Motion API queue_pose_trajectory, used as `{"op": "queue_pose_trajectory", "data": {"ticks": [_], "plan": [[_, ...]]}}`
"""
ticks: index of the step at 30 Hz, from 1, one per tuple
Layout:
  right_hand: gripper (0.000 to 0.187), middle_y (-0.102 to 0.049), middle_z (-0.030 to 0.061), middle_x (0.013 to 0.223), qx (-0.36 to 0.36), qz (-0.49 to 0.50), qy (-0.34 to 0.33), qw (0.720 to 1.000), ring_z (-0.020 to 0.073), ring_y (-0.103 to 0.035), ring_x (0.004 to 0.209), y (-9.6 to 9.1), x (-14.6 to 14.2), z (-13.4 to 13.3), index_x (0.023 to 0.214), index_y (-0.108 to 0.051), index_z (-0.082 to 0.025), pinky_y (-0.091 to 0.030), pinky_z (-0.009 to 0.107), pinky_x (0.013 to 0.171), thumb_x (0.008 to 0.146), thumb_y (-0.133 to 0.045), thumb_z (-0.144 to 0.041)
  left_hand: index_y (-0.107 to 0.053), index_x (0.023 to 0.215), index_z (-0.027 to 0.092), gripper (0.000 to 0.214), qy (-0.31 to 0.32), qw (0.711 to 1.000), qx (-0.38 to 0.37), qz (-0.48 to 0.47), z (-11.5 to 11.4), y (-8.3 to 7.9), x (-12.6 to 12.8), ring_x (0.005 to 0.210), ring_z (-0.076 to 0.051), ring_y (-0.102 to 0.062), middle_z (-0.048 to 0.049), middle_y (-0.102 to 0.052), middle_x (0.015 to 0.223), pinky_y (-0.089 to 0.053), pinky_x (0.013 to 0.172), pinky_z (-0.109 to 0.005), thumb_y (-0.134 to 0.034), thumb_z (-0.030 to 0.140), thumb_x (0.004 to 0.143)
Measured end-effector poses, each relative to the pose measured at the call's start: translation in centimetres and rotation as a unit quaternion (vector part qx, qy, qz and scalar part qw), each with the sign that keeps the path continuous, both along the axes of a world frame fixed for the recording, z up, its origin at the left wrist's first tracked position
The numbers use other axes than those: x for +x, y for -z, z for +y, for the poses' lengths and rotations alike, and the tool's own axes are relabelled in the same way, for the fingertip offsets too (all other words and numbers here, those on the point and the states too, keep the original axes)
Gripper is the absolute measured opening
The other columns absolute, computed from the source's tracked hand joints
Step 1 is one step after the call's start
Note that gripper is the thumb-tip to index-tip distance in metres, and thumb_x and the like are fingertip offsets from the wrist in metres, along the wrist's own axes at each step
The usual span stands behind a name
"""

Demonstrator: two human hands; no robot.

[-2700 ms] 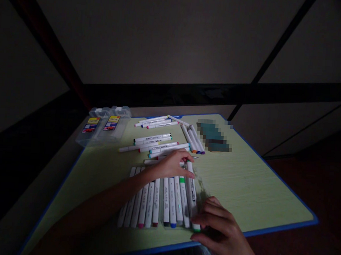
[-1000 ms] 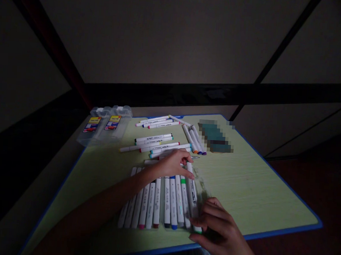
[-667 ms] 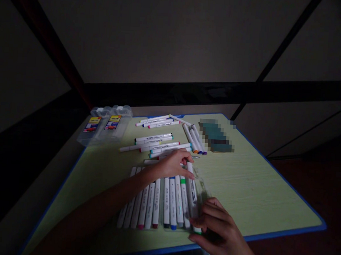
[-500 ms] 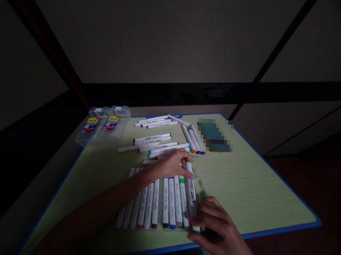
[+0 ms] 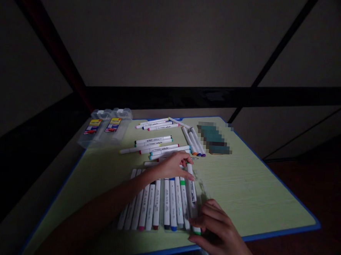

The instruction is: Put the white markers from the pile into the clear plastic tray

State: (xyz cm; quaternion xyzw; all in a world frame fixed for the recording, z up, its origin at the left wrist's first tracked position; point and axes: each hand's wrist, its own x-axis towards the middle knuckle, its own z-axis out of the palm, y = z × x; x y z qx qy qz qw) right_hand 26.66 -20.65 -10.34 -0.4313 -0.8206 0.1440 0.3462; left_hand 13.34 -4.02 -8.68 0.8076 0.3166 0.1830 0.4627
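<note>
A white marker (image 5: 193,194) with a green-tipped lower end lies at the right end of a row of markers. My left hand (image 5: 177,167) has its thumb and fingers closed about the marker's far end. My right hand (image 5: 218,224) is at its near end, thumb and fingers pinching beside the green tip; its palm side is hidden. To the left, several white markers (image 5: 167,204) lie side by side in clear plastic trays, with pink, dark red, black and blue ends toward me. My left forearm covers the upper part of some of them.
Behind the hands lie loose markers (image 5: 153,143), more of them (image 5: 159,124) farther back, and a few slanted ones (image 5: 193,141). Two clear cases (image 5: 105,133) with labels stand at the back left. A pixelated greenish flat item (image 5: 214,138) lies right. The table (image 5: 250,194) has a blue edge.
The view has shifted slightly, moving everything a little down in the picture. Both hands keep their places at the ends of the marker.
</note>
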Motion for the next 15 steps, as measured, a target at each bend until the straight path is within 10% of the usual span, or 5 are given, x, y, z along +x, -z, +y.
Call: {"op": "queue_pose_trajectory", "data": {"ticks": [15], "plan": [[0.014,-0.060,-0.0009,0.070,0.012,-0.025,0.004,1.000,0.0149,-0.059,0.068,-0.19,-0.24,-0.11,0.090,-0.058,-0.021,-0.043,0.034,0.076,0.077,-0.061,-0.027,-0.061,0.089,0.015,0.039,0.019,0.999,0.029,-0.001,-0.28,0.04,-0.30,0.072,-0.012,-0.049,-0.0002,-0.055,0.082,-0.041,0.065,-0.025,-0.076,0.023,0.055]]}}
